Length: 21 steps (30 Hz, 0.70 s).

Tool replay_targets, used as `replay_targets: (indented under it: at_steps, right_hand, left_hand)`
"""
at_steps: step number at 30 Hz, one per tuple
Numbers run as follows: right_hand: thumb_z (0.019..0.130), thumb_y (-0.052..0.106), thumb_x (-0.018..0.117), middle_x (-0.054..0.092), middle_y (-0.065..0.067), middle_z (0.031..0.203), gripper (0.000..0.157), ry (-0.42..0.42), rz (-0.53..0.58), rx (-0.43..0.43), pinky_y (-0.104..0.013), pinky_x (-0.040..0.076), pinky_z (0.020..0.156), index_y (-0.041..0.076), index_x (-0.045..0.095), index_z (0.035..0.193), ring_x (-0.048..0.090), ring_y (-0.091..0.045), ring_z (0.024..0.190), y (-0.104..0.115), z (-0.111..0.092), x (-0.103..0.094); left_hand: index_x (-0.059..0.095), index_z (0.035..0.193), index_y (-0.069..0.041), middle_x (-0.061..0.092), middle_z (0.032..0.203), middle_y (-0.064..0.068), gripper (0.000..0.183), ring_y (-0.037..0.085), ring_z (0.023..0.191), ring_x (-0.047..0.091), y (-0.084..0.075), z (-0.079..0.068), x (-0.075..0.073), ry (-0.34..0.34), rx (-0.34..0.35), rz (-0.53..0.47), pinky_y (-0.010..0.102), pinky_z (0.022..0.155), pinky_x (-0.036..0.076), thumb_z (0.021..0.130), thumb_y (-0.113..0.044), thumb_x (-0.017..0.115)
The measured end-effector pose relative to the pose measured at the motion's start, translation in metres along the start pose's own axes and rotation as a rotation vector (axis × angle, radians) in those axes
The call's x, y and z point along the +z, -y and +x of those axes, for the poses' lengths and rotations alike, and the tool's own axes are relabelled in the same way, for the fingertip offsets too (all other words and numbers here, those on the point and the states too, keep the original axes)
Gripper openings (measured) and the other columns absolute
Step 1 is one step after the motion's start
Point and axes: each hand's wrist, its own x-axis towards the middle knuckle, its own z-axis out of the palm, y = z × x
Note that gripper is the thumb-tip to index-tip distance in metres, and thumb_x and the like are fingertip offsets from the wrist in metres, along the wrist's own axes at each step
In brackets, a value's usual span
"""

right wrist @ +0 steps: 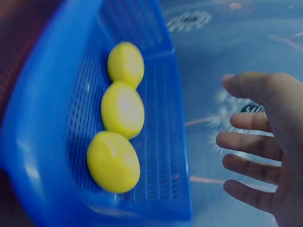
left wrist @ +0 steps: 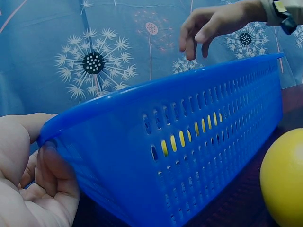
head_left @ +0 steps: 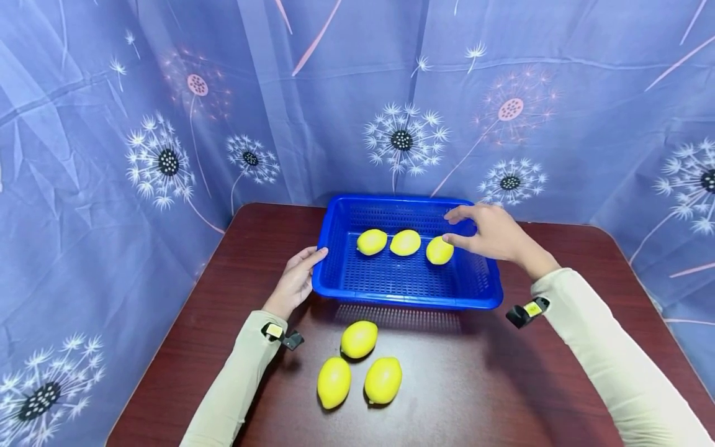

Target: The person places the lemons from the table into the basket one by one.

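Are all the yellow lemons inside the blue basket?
No, three lemons lie outside on the table, in front of the blue basket.

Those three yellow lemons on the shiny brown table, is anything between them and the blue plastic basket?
Nothing loose shows: bare brown table lies between the three yellow oval lemons and the blue plastic basket. But its near wall is in the way, so they'd probably need lifting over. The left hand holds its left end.
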Motion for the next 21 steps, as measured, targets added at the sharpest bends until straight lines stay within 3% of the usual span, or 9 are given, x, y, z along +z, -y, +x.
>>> replay_targets:
  at_steps: [8,15,21]
  right_hand:
    - [0.091,0.033,0.078,0.075,-0.004,0.111,0.034,-0.105,0.179,0.043,-0.047,0.059,0.082,0.012,0.072,0.118,0.069,-0.022,0.101,0.026,-0.037,0.004]
    - [0.088,0.024,0.082,0.075,0.004,0.108,0.030,-0.190,0.212,-0.053,-0.033,0.058,0.077,0.014,0.074,0.114,0.068,-0.014,0.095,0.051,-0.066,0.016]
    - [0.083,0.022,0.086,0.073,0.012,0.109,0.033,-0.178,0.248,-0.122,-0.034,0.058,0.079,0.021,0.073,0.114,0.066,-0.009,0.092,0.073,-0.087,0.036]
  left_hand:
    - [0.061,0.103,-0.012,0.069,0.085,-0.003,0.007,0.007,0.070,0.065,0.000,0.000,-0.001,0.005,-0.002,0.003,0.019,0.062,0.056,0.102,-0.017,0.065]
    - [0.061,0.106,-0.011,0.071,0.091,-0.001,0.008,0.009,0.078,0.070,-0.002,0.000,0.000,0.016,-0.005,0.004,0.024,0.069,0.061,0.103,-0.018,0.064]
    - [0.061,0.107,-0.011,0.070,0.091,-0.002,0.010,0.008,0.078,0.068,-0.001,0.000,0.000,0.008,-0.007,0.019,0.022,0.069,0.059,0.102,-0.019,0.065]
